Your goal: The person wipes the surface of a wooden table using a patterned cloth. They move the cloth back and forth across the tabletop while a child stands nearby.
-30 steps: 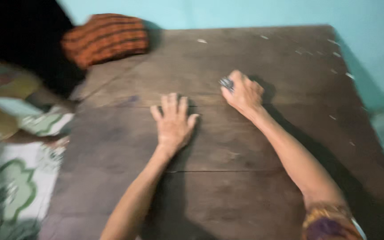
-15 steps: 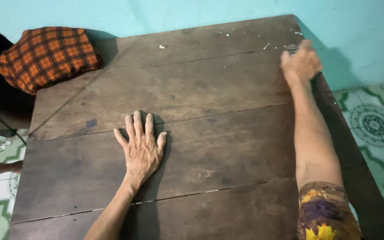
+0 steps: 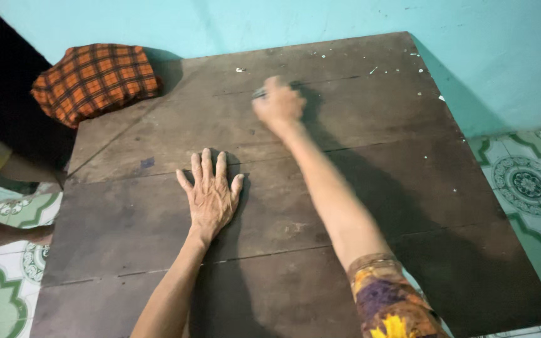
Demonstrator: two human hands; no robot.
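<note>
The left hand (image 3: 211,194) lies flat and open, palm down, fingers spread a little, on the dark brown wooden plank counter (image 3: 408,188), roughly at the middle of its near half. It holds nothing; only the bare wood is under it.

The right hand (image 3: 278,103) reaches further out, towards the far side of the counter, and is blurred. It looks curled closed, and a small dark grey object (image 3: 259,94) shows at its left edge, seemingly between the fingers; what that object is cannot be told, nor whether the hand truly grips it or only covers it. The hand sits low over the wood, just above a seam between two planks. A sleeve patterned in yellow, purple and brown (image 3: 386,300) covers the upper part of the right arm.

Small pale specks (image 3: 240,69) are scattered over the far and right parts of the counter. At the far left corner rests a cushion in orange and dark checked cloth (image 3: 95,80), well apart from both hands. Behind the counter stands a turquoise wall (image 3: 320,19), and green-and-white patterned floor tiles (image 3: 527,181) show to the right and left.
</note>
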